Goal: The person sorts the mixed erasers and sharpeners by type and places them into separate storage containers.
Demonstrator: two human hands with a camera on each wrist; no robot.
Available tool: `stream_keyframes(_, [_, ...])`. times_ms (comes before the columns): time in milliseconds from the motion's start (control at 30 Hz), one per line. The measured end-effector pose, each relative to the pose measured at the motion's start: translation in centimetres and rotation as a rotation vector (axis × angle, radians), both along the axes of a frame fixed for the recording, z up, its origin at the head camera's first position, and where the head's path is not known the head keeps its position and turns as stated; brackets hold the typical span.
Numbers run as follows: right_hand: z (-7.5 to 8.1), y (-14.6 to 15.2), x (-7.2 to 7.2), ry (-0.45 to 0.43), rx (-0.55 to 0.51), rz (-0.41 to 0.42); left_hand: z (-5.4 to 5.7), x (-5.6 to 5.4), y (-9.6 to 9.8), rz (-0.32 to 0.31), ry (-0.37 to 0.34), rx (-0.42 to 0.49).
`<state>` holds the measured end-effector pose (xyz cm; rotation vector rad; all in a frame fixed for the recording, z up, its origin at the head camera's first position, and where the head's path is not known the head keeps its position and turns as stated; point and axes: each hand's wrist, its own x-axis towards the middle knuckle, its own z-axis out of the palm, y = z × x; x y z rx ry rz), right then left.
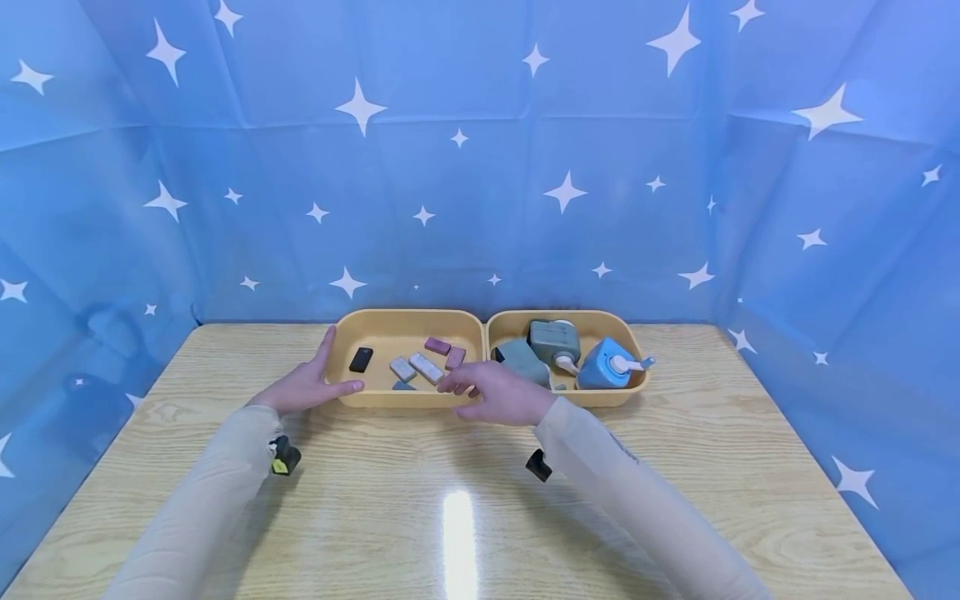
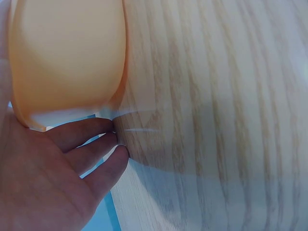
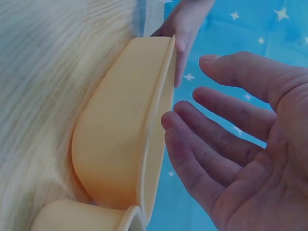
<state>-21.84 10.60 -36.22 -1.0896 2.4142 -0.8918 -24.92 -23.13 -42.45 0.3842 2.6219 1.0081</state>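
My left hand [image 1: 306, 385] is at the left end of a tan plastic bin [image 1: 397, 401], thumb by the near corner and fingers spread along the end wall. In the left wrist view, several fingers [image 2: 103, 168] reach past the bin's end, near the wood tabletop. Over the near right corner of the same bin hovers my right hand [image 1: 504, 393]; the right wrist view shows its fingers loosely bent, with nothing held. Inside the bin lie a small black block [image 1: 361, 360], two pale blocks [image 1: 427, 367], two purplish-red blocks [image 1: 437, 345] and a partly hidden blue-grey piece [image 1: 403, 386].
A second tan bin [image 1: 611, 400] adjoins on the right. It contains two grey-green bottles [image 1: 554, 341] and a blue pump bottle [image 1: 602, 367] whose nozzle sticks out over the rim. Blue star-patterned cloth [image 1: 465, 183] hangs behind the wood-grain table [image 1: 375, 500] and along both sides.
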Motion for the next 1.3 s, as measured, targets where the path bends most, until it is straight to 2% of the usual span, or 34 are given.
stream_keyframes(400, [-0.1,1.1,1.2,-0.009,0.025,-0.037,-0.2,-0.2,0.0,-0.001,-0.015,0.014])
stream_keyframes(500, [-0.3,1.4,1.3,0.004,0.034,-0.044,-0.3,-0.2,-0.1,-0.003,-0.012,0.014])
stream_keyframes(633, [-0.3,1.8,1.4,0.066,0.055,-0.045,-0.4,-0.2,-0.1,-0.003,-0.002,0.011])
stream_keyframes(900, [-0.3,3.0,1.6,0.107,0.071,-0.058,-0.4,-0.2,0.0,0.010,-0.005,0.013])
stream_keyframes(1167, [-0.6,4.8,2.1,0.106,0.048,-0.126,-0.2,-0.1,0.1,0.008,-0.004,0.009])
stream_keyframes(1300, [-0.6,5.8,2.5,0.154,0.083,-0.168,-0.1,0.0,0.1,0.007,0.000,0.002])
